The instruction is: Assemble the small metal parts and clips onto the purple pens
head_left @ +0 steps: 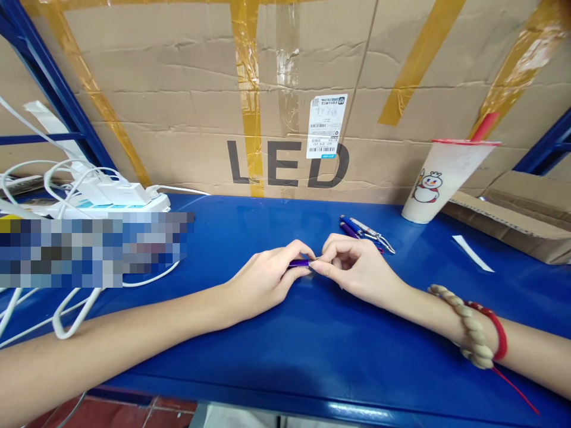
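My left hand [267,276] rests on the blue table [312,351] near its middle, fingers curled round a small purple pen-like barrel [298,263]. My right hand [352,264] meets it from the right, thumb and fingers pinched on the barrel's tip. Both hands touch the same piece, and most of it is hidden inside the fingers. A beaded bracelet and a red cord circle my right wrist. Just behind the right hand lie a few loose blue and silver pen-like pieces [363,230].
A white drink cup [439,181] with a red straw stands at the back right beside a flat cardboard box [517,223]. A white power strip [107,199] with plugs and cables lies at the left. A taped cardboard sheet marked LED [285,163] walls off the back. A white paper strip [473,254] lies right.
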Demonstrator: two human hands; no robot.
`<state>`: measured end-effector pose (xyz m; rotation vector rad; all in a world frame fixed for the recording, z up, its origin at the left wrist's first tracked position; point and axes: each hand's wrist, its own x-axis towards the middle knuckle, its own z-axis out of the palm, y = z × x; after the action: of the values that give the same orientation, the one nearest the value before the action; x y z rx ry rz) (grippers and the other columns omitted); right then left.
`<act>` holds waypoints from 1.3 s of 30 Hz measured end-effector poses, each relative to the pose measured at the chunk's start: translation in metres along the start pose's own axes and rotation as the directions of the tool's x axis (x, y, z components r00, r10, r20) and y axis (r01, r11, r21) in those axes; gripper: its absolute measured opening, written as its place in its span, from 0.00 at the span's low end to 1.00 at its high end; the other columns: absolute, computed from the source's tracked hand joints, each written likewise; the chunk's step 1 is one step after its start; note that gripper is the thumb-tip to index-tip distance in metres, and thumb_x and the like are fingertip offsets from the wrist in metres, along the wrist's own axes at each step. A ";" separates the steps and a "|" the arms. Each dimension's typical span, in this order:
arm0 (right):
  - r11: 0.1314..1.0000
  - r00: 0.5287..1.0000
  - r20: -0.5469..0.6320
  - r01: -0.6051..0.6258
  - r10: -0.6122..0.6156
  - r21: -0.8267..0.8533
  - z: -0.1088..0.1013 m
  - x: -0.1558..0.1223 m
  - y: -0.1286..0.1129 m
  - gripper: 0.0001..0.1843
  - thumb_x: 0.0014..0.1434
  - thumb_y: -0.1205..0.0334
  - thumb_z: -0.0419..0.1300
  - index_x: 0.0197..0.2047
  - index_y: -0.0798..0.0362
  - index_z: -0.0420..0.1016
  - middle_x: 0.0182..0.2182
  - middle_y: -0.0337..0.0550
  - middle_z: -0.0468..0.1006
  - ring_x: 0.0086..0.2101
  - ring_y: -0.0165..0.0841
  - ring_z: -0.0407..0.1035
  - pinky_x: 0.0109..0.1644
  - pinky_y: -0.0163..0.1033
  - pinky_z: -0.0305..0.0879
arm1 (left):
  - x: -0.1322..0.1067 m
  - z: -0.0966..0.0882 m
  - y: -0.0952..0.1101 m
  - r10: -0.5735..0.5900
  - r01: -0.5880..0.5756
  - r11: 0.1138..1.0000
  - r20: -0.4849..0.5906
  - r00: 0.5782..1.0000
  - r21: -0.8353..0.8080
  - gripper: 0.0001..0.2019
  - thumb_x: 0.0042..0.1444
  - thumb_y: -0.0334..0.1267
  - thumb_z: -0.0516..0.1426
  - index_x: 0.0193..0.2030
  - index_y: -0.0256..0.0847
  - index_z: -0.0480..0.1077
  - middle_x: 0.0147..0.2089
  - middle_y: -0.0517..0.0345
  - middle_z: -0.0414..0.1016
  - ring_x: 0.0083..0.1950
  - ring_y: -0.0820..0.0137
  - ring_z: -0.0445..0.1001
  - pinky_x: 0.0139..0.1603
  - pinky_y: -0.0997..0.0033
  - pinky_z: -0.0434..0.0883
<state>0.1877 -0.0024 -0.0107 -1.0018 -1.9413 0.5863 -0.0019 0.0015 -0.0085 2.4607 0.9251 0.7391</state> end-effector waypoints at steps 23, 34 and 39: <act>0.959 0.962 -0.110 0.230 -0.250 -0.165 -0.008 -0.001 0.000 0.07 0.52 0.64 0.65 0.36 0.52 0.79 0.29 0.40 0.72 0.23 0.21 0.63 0.22 0.28 0.61 | 0.001 -0.005 0.008 -0.115 0.118 0.984 -0.027 0.993 0.137 0.12 0.65 0.41 0.42 0.48 0.45 0.62 0.36 0.63 0.72 0.36 0.72 0.72 0.36 0.74 0.63; 0.958 0.958 -0.109 0.249 -0.265 -0.144 -0.008 -0.001 0.001 0.03 0.50 0.66 0.65 0.32 0.53 0.80 0.28 0.39 0.71 0.24 0.22 0.64 0.22 0.27 0.62 | 0.000 -0.005 0.005 -0.090 0.089 0.994 0.018 0.996 0.055 0.09 0.64 0.41 0.44 0.43 0.43 0.61 0.35 0.62 0.72 0.35 0.72 0.72 0.34 0.74 0.63; 0.939 0.942 -0.108 0.295 -0.316 -0.174 -0.009 -0.001 -0.001 0.03 0.51 0.68 0.64 0.31 0.54 0.80 0.28 0.39 0.71 0.23 0.20 0.63 0.22 0.26 0.61 | 0.000 -0.004 0.004 -0.076 0.076 0.997 0.030 0.997 -0.002 0.08 0.64 0.41 0.44 0.43 0.42 0.60 0.41 0.61 0.72 0.39 0.71 0.72 0.37 0.73 0.64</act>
<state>0.1946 -0.0036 -0.0055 -0.7864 -1.9918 0.1874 -0.0021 -0.0007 -0.0029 2.4129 0.9995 0.6753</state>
